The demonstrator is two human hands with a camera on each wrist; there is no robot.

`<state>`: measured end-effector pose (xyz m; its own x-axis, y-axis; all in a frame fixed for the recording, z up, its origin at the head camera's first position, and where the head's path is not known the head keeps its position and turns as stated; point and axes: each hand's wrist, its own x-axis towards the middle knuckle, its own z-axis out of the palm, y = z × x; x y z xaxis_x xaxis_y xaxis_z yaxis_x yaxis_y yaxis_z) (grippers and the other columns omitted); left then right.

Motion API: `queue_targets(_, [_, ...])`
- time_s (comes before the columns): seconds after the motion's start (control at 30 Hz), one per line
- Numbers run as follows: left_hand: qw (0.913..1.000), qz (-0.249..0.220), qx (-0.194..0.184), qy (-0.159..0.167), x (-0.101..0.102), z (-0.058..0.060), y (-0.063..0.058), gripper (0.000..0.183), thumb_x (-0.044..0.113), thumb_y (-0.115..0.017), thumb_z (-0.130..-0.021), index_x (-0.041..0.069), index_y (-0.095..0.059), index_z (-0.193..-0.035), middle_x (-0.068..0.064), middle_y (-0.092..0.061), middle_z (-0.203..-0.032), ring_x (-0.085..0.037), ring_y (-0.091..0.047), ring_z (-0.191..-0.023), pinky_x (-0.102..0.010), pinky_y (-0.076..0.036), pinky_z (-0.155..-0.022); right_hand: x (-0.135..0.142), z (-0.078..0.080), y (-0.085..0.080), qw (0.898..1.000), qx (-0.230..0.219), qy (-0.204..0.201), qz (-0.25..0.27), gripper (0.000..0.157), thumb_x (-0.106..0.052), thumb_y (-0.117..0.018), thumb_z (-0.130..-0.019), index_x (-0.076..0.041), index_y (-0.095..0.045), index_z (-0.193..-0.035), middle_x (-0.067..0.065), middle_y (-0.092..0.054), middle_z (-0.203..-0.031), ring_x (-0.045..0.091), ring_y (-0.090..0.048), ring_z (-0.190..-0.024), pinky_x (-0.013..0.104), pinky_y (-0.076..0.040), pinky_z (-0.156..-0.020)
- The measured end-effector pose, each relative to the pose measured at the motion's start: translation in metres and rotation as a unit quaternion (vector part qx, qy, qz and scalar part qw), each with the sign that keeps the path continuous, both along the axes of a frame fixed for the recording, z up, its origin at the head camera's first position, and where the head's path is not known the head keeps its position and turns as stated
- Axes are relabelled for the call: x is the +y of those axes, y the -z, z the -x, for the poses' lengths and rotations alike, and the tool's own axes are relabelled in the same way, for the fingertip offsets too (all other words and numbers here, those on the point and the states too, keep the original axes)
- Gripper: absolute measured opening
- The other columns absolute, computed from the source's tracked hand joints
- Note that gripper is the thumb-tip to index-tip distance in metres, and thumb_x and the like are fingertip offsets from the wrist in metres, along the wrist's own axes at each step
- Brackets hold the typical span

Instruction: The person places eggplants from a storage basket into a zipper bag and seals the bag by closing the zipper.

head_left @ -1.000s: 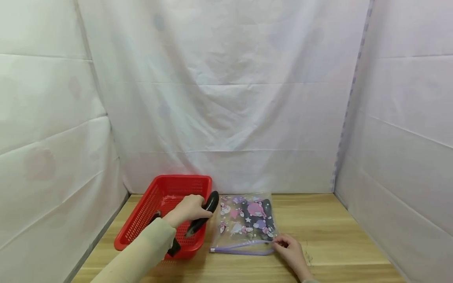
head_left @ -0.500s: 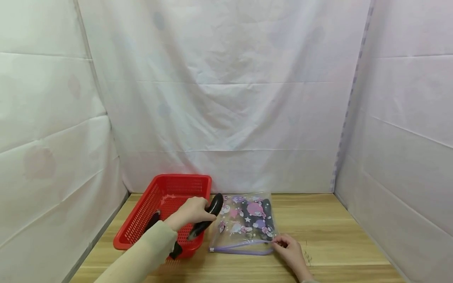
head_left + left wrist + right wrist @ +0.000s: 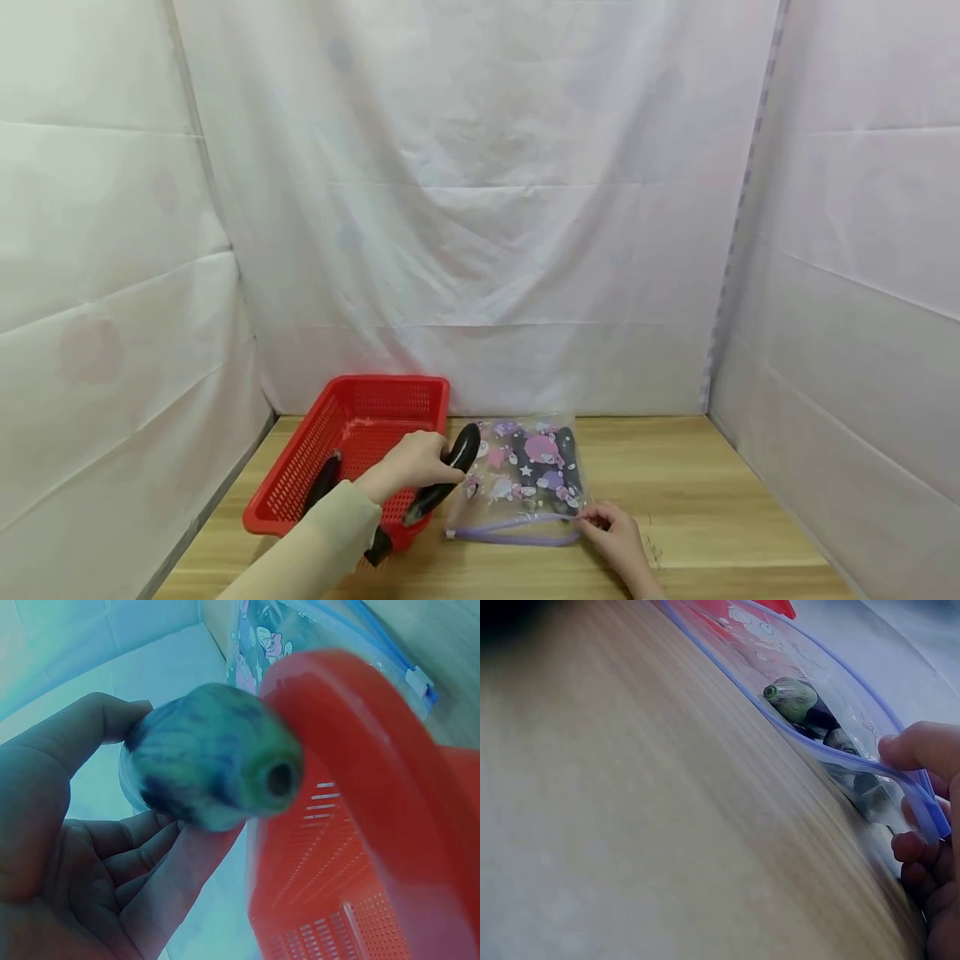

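My left hand [image 3: 416, 461] grips a dark eggplant [image 3: 465, 446] near the basket's right rim, its far end overlapping the left edge of a clear printed zip bag [image 3: 498, 486]. In the left wrist view the greenish stem end [image 3: 247, 761] points to the camera, thumb and fingers around it. My right hand [image 3: 621, 542] pinches the right corner of the bag's purple zip edge [image 3: 855, 761], which gapes toward me. Inside the bag lie dark eggplants [image 3: 799, 701], stem ends toward the opening. The zip's slider [image 3: 450, 533] sits at the left corner.
A red perforated basket [image 3: 392, 382] stands left of the bag. One eggplant [image 3: 322, 483] lies in its left part; another dark end [image 3: 380, 546] shows by its front, partly behind my sleeve. White cloth [image 3: 480, 250] encloses the wooden table [image 3: 675, 467] at back and sides.
My left hand has carried the eggplant a little rightward, from over the basket toward the bag's left edge. The right hand keeps its pinch on the bag corner.
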<state>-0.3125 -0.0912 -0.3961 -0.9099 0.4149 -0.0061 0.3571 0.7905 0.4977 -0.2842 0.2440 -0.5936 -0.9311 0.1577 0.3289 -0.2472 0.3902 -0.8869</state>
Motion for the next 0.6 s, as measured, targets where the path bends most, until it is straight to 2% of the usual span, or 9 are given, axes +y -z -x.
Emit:
queue_targets(0.27, [0.9999, 0.001, -0.005, 0.015, 0.005, -0.012, 0.008, 0.028, 0.034, -0.076, -0.074, 0.011, -0.060, -0.072, 0.003, -0.055, -0.058, -0.010, -0.055, -0.048, -0.025, -0.048, -0.045, -0.001, -0.008, 0.006, 1.000, 0.000, 0.011, 0.007, 0.017, -0.003, -0.082, -0.070, -0.016, -0.071, -0.072, -0.008, -0.059, -0.070, 0.005, -0.050, -0.063, 0.022, -0.042, -0.058])
queue_targets(0.43, [0.9992, 0.013, 0.011, 0.036, 0.011, -0.017, 0.006, 0.029, 0.037, -0.076, -0.073, 0.013, -0.059, -0.070, 0.004, -0.054, -0.057, -0.009, -0.053, -0.048, -0.025, -0.047, -0.047, -0.001, -0.004, 0.004, 1.000, -0.015, 0.013, 0.014, 0.015, -0.004, -0.082, -0.071, -0.014, -0.071, -0.073, -0.007, -0.058, -0.069, 0.006, -0.050, -0.063, 0.022, -0.042, -0.058])
queue_targets(0.6, [0.9986, 0.017, 0.014, 0.048, 0.017, -0.019, 0.002, 0.026, 0.033, -0.075, -0.073, 0.014, -0.059, -0.068, 0.005, -0.054, -0.056, -0.008, -0.053, -0.046, -0.024, -0.047, -0.045, -0.002, 0.000, 0.000, 1.000, -0.013, 0.010, 0.013, 0.015, -0.004, -0.081, -0.071, -0.014, -0.071, -0.073, -0.006, -0.058, -0.070, 0.007, -0.050, -0.064, 0.023, -0.043, -0.059])
